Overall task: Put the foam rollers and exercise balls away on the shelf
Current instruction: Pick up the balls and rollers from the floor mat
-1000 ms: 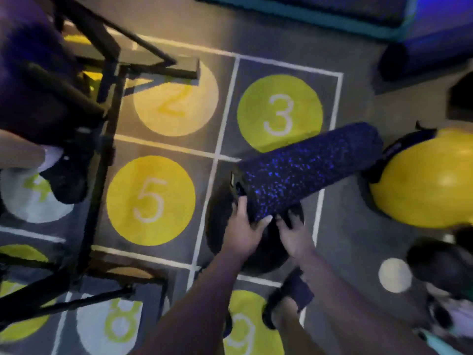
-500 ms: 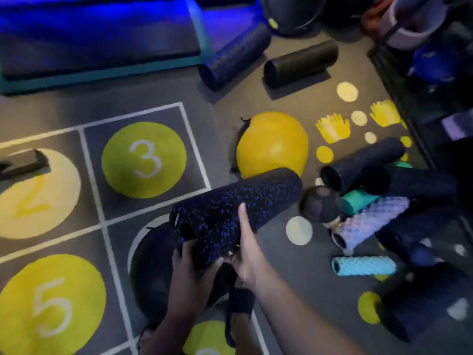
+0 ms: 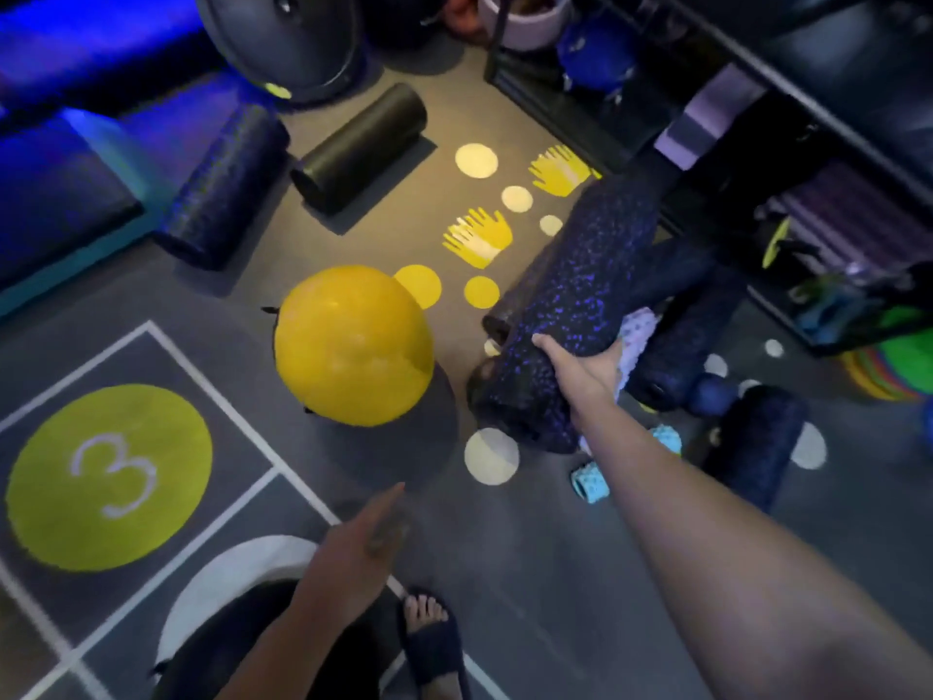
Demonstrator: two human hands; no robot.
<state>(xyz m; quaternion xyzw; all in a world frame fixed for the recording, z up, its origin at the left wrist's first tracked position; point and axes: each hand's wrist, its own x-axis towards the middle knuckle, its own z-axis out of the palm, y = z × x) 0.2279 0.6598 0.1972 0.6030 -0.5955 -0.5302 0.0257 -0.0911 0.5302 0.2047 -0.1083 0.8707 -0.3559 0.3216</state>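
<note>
Carrying: the right hand holds a speckled foam roller one-handed, gripping it near its lower end, fingers wrapped over the top, thumb beneath.
Roller attitude: tilted, far end raised toward the shelf at upper right; judged so held to feed it endwise into the rack.
Left hand: free, blurred, fingers extended and roughly together, holding nothing; it hangs low near a dark ball at the person's feet.
Grip note: the hold is off-centre, so the long end could droop; judged adequate for light foam.
Floor stock, centre: a yellow exercise ball rests on the floor, just left of the carried roller, not touching it.
Floor stock, rear: a black roller and a dark blue roller lie side by side, apart, near a blue mat.
Floor stock, right: a heap of dark rollers, a small teal roller and another dark roller lie below the shelf.
Shelf contents: crowded and dim; free space cannot be told.
Progress: early; most items remain on the floor.
</note>
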